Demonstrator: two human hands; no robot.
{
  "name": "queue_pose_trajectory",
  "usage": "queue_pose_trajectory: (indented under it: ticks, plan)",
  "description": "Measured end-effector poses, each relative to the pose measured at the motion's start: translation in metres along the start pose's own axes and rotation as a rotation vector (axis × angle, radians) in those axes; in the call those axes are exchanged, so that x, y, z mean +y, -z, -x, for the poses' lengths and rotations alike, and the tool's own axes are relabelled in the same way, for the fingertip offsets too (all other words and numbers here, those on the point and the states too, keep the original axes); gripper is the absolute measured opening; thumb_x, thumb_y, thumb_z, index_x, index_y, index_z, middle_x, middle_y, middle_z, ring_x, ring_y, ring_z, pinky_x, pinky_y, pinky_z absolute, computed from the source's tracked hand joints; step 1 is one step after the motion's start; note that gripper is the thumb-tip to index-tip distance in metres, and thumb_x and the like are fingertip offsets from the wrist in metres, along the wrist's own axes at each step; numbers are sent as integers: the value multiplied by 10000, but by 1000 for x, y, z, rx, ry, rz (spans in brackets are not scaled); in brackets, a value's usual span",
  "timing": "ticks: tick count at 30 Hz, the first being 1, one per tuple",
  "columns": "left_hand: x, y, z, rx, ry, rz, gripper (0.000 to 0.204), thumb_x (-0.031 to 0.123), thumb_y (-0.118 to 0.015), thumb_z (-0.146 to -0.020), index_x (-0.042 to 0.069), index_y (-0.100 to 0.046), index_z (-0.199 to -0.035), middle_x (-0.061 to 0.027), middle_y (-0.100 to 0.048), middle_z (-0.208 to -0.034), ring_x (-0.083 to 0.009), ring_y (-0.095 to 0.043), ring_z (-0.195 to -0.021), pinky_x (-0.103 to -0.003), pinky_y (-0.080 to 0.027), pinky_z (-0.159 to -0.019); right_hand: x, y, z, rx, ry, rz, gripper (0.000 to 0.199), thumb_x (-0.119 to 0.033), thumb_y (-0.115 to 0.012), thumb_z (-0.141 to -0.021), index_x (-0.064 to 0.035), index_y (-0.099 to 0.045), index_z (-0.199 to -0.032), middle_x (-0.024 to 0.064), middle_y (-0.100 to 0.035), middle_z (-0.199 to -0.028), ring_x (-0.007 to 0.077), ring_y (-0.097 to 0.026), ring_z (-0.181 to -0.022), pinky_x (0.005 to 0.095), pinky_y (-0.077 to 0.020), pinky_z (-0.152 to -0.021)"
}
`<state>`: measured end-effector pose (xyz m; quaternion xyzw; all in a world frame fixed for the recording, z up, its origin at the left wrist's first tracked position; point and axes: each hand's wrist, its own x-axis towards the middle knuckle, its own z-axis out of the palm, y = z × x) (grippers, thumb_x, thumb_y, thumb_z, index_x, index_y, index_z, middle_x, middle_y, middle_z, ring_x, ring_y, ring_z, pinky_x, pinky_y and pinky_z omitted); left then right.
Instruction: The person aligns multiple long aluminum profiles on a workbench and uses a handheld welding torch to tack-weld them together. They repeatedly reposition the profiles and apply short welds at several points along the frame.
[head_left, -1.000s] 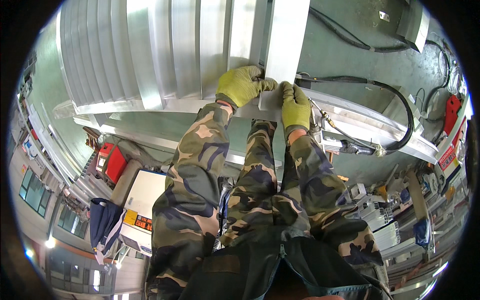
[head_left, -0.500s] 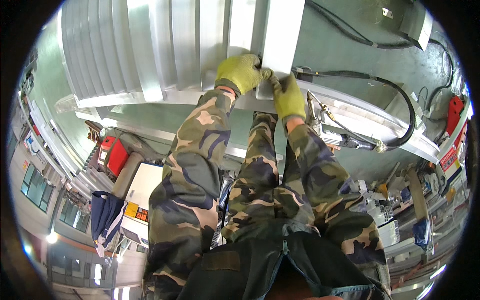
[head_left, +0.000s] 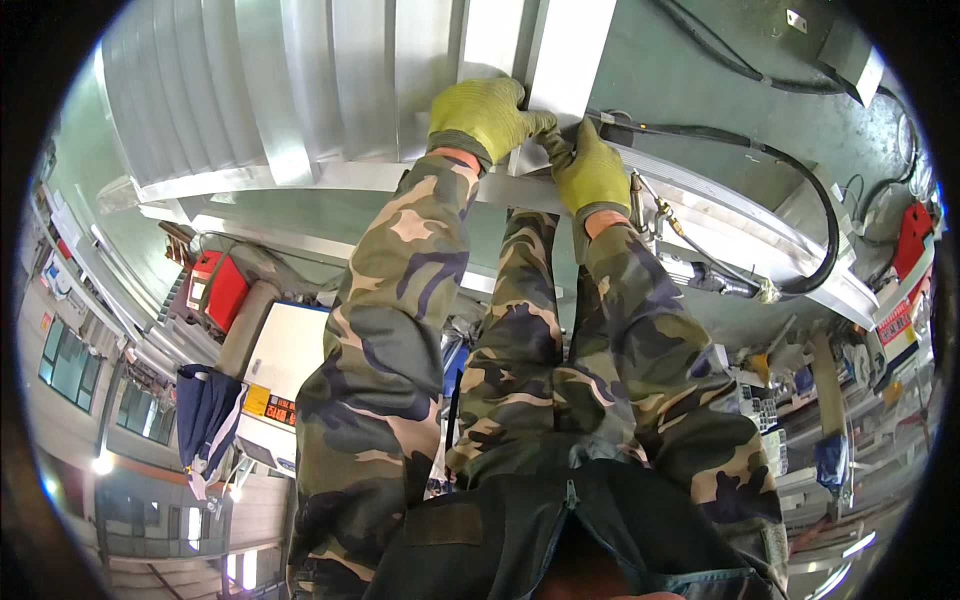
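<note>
My left hand (head_left: 487, 115), in a yellow-green glove, curls its fingers over the left edge of a pale upright metal bar (head_left: 575, 50). My right hand (head_left: 592, 172), gloved the same, presses against the foot of that bar where it meets a horizontal aluminium beam (head_left: 330, 178). Its fingertips reach up to the left hand's fingers. Whether something small sits between the fingers is hidden. Both camouflage sleeves rise from the lower edge.
Ribbed silver panels (head_left: 250, 80) stand left of the bar. A thick black hose (head_left: 815, 215) loops at the right, with a metal fitting (head_left: 700, 275) below it. A red box (head_left: 222, 290) and a white cabinet (head_left: 285, 355) lie lower left. A dark cloth (head_left: 205, 410) hangs nearby.
Both hands have slid farther up along the bar and the beam, and they sit closer together now. The grip on the bar looks unchanged.
</note>
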<state>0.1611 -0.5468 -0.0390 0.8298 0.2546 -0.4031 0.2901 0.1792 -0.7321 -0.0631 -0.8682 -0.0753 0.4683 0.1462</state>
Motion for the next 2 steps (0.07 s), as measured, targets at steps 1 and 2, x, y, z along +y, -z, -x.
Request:
queue_pose_trajectory:
  ticks: [1,2]
  plan:
    - [0,2,0,-6,-4,3,678,650,-766,-810,87,-739,-1186,-150,-763,-1113,-366,-713,-1053,-470,-564,-902,1,-1,0,13,16,-9,610,-553,-664,-944,-81,-575,-1321,235,-725,-1128,471,-630,-1133,554,-513,-936]
    - [3,3,-1,-23,5,-19,683,661,-758,-813,97,-739,-1197,-152,-761,-1122,-352,-716,-1059,-468,-563,-910,3,-2,1,26,32,-19,601,-547,-679,-935,-93,-580,-1317,241,-721,-1152,464,-624,-1155,546,-512,-953]
